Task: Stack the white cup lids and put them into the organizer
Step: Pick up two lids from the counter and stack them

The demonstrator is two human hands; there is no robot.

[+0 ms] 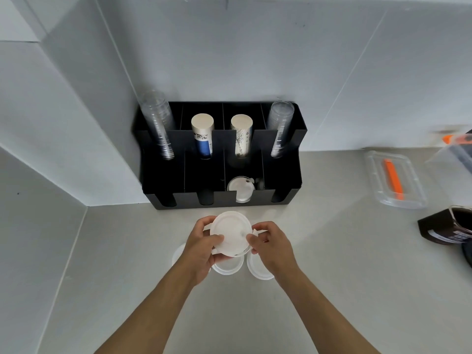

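Above the counter I hold a white cup lid [231, 233] between both hands. My left hand [200, 251] grips its left edge and my right hand [272, 247] grips its right edge. Below the hands, more white lids lie on the counter: one [227, 268] under the held lid, one [258, 270] to its right, and one [177, 255] mostly hidden behind my left hand. The black organizer [283, 200] stands against the wall. A white lid [240, 189] sits in its third front compartment from the left.
The organizer's back row holds two stacks of clear cups [159, 129] [279, 129] and two stacks of paper cups [203, 135] [242, 135]. A clear plastic box [394, 180] with an orange tool and a dark package [447, 229] lie at the right.
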